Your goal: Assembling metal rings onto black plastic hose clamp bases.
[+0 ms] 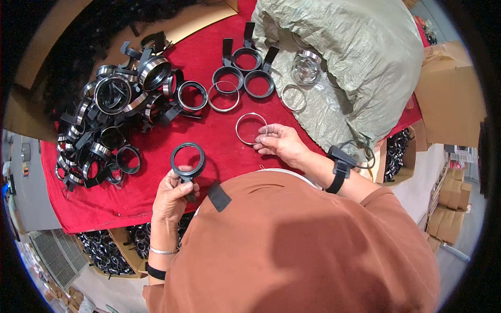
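Observation:
My left hand [171,194] is closed on the stem of a black ring-shaped part [174,151], its round opening turned up toward me. To the right, my right hand [279,142] pinches a thin silver metal ring [237,130] by its edge, apart from the black part. Another thin silver ring [225,110] lies on the red cloth, partly over one of several black tabbed rings [259,95] grouped ahead of my hands. A further silver ring [294,109] rests on the woven sack's edge.
A heap of black rings with silver bands [112,95] covers the left of the red cloth [130,201]. On the right bulges a pale woven sack [365,57] with silver rings [307,68] at its mouth. Cardboard boxes [450,99] of parts stand around the table.

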Action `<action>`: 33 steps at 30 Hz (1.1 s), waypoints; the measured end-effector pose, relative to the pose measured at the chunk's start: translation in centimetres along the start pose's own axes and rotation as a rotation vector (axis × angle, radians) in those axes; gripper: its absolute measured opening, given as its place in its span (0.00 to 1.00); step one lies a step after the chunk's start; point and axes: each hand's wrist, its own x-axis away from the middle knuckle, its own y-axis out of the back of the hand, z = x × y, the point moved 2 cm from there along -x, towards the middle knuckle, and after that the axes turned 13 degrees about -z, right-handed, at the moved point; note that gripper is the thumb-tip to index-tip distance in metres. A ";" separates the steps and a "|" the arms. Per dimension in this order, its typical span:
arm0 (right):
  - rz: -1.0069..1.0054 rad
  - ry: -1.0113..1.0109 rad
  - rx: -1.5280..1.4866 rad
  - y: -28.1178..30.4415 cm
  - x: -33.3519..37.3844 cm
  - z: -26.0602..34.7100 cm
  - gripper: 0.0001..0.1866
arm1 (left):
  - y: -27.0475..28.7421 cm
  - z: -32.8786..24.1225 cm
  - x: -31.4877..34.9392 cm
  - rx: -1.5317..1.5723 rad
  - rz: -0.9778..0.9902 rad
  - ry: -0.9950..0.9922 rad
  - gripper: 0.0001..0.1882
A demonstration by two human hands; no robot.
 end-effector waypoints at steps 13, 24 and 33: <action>0.323 1.221 1.360 -1.2 0.9 5.8 0.36 | -3.2 -0.2 -0.2 -0.022 -0.077 0.160 0.31; 0.587 1.581 1.429 -3.5 0.1 6.2 0.20 | -3.3 -0.7 -0.1 0.023 -0.011 0.121 0.30; 0.354 1.755 1.305 -3.9 2.5 7.7 0.25 | -5.4 -1.9 -0.3 -0.024 -0.037 0.055 0.28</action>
